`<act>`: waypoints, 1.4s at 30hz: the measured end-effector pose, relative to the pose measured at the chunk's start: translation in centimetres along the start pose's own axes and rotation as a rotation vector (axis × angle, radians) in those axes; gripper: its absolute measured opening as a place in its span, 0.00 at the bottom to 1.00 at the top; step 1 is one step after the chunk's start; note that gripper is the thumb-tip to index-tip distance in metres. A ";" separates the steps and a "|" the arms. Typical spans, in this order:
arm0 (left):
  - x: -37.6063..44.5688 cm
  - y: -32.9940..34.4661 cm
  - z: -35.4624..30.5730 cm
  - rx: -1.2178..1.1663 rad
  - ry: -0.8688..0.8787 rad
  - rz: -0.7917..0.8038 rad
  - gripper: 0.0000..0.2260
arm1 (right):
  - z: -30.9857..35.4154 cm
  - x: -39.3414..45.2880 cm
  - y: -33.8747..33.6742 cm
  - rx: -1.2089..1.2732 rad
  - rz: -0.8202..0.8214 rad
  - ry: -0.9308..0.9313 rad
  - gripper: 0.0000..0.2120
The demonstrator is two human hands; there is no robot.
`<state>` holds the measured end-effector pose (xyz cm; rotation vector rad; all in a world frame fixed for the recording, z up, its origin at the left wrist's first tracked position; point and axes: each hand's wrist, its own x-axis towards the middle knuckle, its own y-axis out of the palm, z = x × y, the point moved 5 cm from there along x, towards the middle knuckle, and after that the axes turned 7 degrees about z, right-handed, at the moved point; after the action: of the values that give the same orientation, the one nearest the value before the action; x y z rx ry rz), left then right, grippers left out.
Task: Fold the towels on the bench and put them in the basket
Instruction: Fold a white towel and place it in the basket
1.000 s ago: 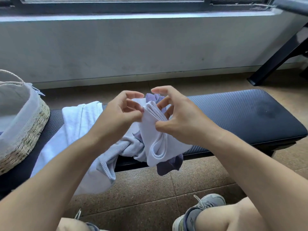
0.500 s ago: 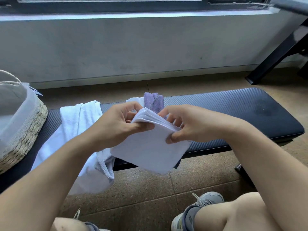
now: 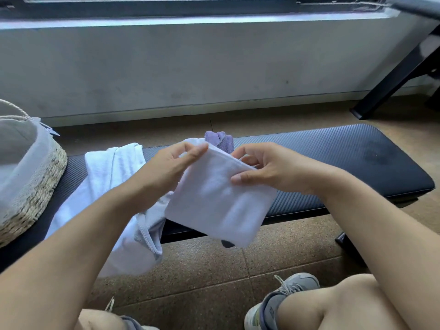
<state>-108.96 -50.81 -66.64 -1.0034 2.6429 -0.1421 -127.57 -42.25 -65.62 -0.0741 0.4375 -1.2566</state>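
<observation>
Head view, the only one. Folded white towel [image 3: 219, 198] held in the air in front of the tabletop [image 3: 333, 153], above its near edge, between both hands. Left hand [image 3: 171, 167]: fingers curled, fingertips closing on the towel's upper left corner; the thumb's place under the cloth cannot be made out. Right hand [image 3: 266, 170]: thumb pressed flat on the towel's top face near the upper right edge, fingers curled behind the stacked fold; both hands grip the same piece. Towel is a compact, roughly square packet; layered edges show along the top side that runs from hand to hand, so the open edges face up and away, the closed fold hangs low toward the floor. It tilts, lower corner pointing down and right; no clear long axis, near-square. Judged handling: light, soft, limp terry, not slippery, nothing fragile; layers likely to slide apart if held by one corner, so best pinched across all layers at the stacked edge, or carried flat on a palm. Still unfolded: white towel [image 3: 107, 186] draped over the tabletop's front edge, purple towel [image 3: 220, 139] bunched behind the hands. Woven basket [image 3: 35, 182] stands at the tabletop's left end, well apart from the packet.
</observation>
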 end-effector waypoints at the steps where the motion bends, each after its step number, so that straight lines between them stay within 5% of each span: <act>1: 0.2 -0.2 0.3 -0.035 -0.037 0.065 0.23 | 0.1 -0.2 -0.5 0.077 -0.017 -0.030 0.14; 5: 0.3 0.0 1.4 -0.354 -0.102 0.292 0.33 | -0.3 -0.4 -2.0 0.378 -0.160 -0.123 0.18; 9: 1.3 1.5 1.5 -0.638 -0.112 0.078 0.28 | -1.6 -0.1 -2.3 0.542 -0.354 -0.053 0.22; 14: 1.9 2.6 1.7 -0.635 -0.044 -0.096 0.19 | -2.8 0.9 -0.1 0.559 -0.245 0.130 0.24; 22: 2.5 1.1 3.3 -0.497 -0.145 -0.169 0.17 | -3.7 3.3 0.2 0.228 -0.468 0.130 0.13; 30: 2.4 0.6 3.7 -0.054 -0.141 -0.074 0.37 | -6.2 5.7 -0.5 0.040 -0.528 0.239 0.17; 34: 1.9 0.4 2.9 0.170 -0.129 -0.112 0.39 | -6.0 5.9 -1.0 -0.109 -0.510 0.262 0.18; 37: 1.7 0.1 3.1 0.460 -0.206 -0.154 0.55 | -6.2 5.7 -1.4 -0.204 -0.485 0.289 0.19; 42: 2.4 1.8 2.7 0.770 0.091 -0.278 0.31 | -6.5 4.7 -1.3 -0.431 -0.422 0.463 0.28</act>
<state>-110.97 -50.98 -70.19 -1.0625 2.1685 -1.1770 -130.00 -45.84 -72.51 -0.2531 1.1362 -1.5769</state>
